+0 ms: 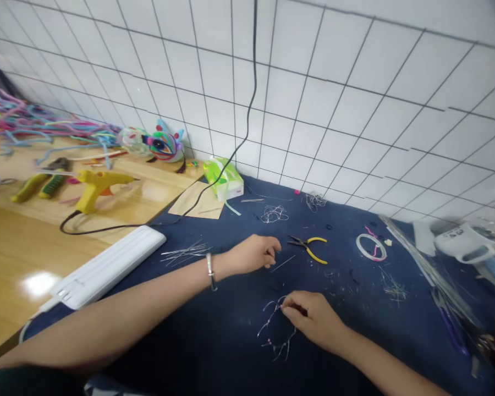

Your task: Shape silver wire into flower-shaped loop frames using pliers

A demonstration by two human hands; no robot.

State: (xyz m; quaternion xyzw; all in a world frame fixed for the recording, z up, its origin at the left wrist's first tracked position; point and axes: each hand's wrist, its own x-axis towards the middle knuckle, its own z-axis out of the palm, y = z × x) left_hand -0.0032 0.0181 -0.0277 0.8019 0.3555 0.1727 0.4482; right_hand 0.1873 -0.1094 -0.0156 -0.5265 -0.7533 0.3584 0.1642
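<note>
My right hand (315,320) pinches a thin silvery wire piece (274,350) with small pink beads, bent in a loose ring with loose ends. It hangs left of the fingers, low over the dark cloth. Farther forward is my left hand (252,254), with a silver bracelet (211,272) at the wrist. Its fingers are loosely bent and slightly apart, with nothing visible in them. Just right of it lie yellow-handled pliers (310,247), jaws toward the hand and not touched. A short straight wire (283,263) rests below the pliers' jaws.
Cut wires (185,252), tangled wire (274,214) and a clear wire coil (371,247) lie on the dark blue cloth (231,324). Left are a white power strip (111,267) and a yellow glue gun (97,187). A black cord (247,129) hangs before the tiled wall. Purple-handled pliers (451,324) lie right.
</note>
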